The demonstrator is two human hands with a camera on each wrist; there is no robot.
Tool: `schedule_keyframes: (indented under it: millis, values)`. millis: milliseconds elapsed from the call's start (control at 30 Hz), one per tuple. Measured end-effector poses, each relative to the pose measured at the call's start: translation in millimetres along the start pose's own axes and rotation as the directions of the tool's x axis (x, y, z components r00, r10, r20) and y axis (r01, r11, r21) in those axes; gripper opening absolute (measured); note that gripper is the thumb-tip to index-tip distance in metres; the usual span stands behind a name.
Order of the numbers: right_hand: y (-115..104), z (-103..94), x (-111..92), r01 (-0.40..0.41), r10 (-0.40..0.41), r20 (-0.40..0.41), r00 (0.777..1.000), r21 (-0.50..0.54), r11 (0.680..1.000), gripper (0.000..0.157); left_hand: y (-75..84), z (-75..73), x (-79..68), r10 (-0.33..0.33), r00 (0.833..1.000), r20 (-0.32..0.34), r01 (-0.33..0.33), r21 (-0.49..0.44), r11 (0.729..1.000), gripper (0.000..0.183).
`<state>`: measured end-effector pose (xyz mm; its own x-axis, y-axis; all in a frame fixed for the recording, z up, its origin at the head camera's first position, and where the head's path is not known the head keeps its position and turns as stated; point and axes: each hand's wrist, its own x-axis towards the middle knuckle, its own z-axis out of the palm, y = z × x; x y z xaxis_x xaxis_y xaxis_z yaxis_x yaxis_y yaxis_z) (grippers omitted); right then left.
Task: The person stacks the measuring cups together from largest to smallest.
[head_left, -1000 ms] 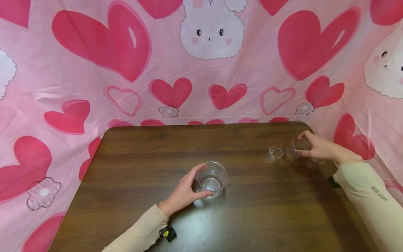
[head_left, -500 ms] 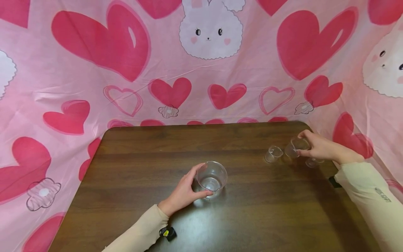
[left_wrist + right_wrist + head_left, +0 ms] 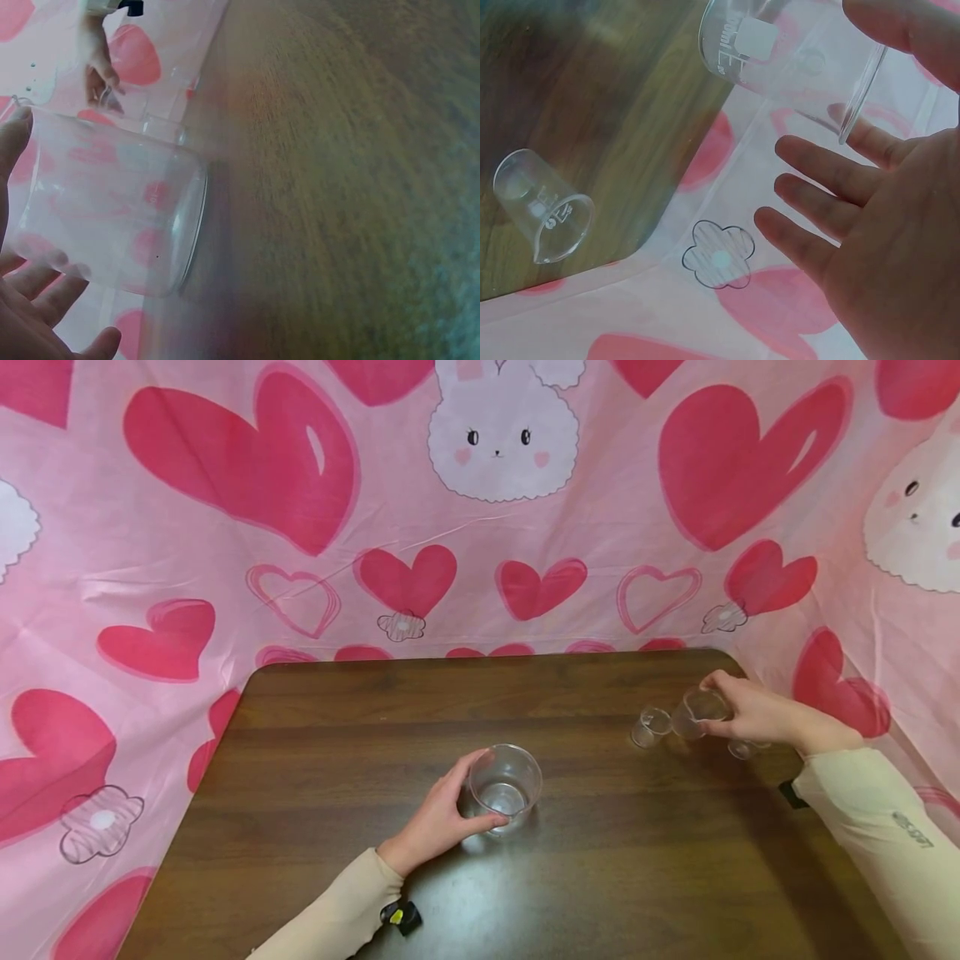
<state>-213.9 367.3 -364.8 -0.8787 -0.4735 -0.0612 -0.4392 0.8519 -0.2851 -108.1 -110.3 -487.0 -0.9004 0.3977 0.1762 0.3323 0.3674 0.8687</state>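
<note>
On the middle of the table, a large clear glass beaker (image 3: 517, 781) stands upright, its side gripped by my left hand (image 3: 435, 822) between thumb and fingers. In the left wrist view, the large beaker (image 3: 112, 195) shows its thin wall and base. At the far right, my right hand (image 3: 768, 714) pinches the rim of a medium beaker (image 3: 684, 720), which the right wrist view shows with white markings. A small beaker (image 3: 649, 731) stands close to its left. Another small glass (image 3: 741, 749) is partly hidden beneath the right hand.
The brown wooden table (image 3: 337, 710) has rounded far corners. Pink cloth (image 3: 420, 518) with hearts and rabbit faces hangs behind it and along both sides. Black straps (image 3: 402, 917) sit on the wrists.
My right hand has shifted slightly left with the medium beaker, closer to the small beaker there. The left hand and large beaker have stayed put.
</note>
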Motion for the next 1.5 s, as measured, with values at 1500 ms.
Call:
schedule_keyframes:
  millis: [1500]
  values:
    - [-50.6, 14.6, 7.3, 0.090, -0.090, 0.011, 0.996, 0.021, 0.996, 0.053, 2.3, -1.7, -1.4, 0.012, 1.000, 0.003, -0.012, -0.020, 1.000, 0.090]
